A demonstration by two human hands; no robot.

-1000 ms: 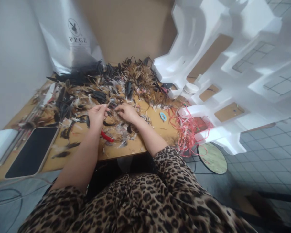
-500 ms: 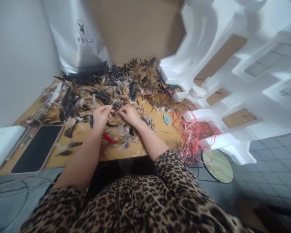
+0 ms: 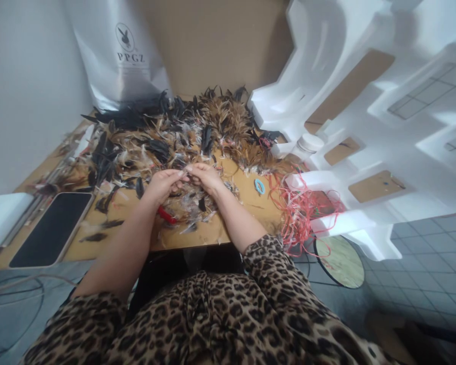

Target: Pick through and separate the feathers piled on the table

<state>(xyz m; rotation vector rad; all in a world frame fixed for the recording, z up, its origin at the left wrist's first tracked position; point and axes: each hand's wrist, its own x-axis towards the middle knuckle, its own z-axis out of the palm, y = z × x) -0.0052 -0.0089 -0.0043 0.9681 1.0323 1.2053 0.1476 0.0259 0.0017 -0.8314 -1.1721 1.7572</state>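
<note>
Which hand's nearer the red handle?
The left hand: the red handle lies right beside its wrist; the right hand is farther off.

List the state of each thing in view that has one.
Left hand: fingertips meeting the right's, grip unclear
Right hand: fingertips forward, grip unclear
Feathers: loosely heaped, some scattered
Phone: flat, screen dark
Jar: lid on
Red strings: tangled
Silver bag: upright, top out of view
</note>
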